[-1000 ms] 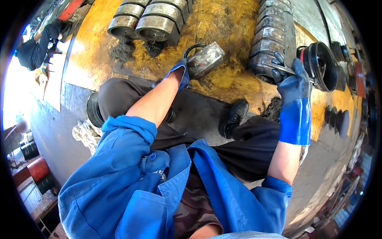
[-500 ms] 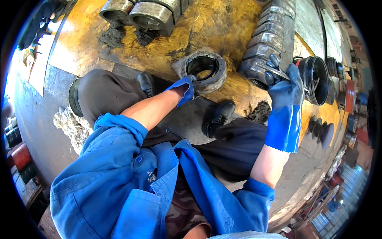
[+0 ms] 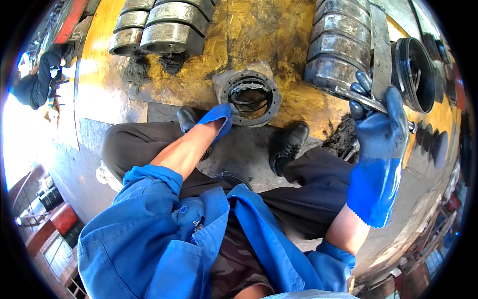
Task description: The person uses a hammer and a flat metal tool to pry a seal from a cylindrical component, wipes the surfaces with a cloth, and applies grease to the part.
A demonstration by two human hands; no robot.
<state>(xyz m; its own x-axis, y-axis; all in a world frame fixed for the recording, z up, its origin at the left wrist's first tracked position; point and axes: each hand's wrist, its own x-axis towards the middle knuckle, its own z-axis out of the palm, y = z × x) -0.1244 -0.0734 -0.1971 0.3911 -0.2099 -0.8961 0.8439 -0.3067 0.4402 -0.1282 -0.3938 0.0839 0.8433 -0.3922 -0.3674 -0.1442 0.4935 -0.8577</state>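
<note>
A grey metal ring housing (image 3: 272,102) with small holes round its flange rests on the yellow-stained floor in front of my boots. At its near left edge is my gloved left hand (image 3: 219,117); the cuff and wrist hide its fingers, so I cannot tell whether it grips the rim. My right hand (image 3: 378,112), in a blue glove with a dark palm, is closed round a long threaded bolt (image 3: 366,99). The bolt slants across the fingers, its thicker end sticking out to the right. A flat metal bar (image 3: 382,55) lies just beyond this hand.
Stacked metal cylinders stand far left (image 3: 172,39) and right (image 3: 337,52). A dark open drum-like ring (image 3: 420,74) is beyond my right hand. Dark shavings lie in heaps (image 3: 341,137) by my right boot (image 3: 289,147). Another person's dark-clothed figure (image 3: 37,79) is far left.
The view has shifted. My right hand, still holding the bolt, has moved right and turned, showing more of the bolt. The ring housing's opening now faces more upward. My left hand stays by its edge.
</note>
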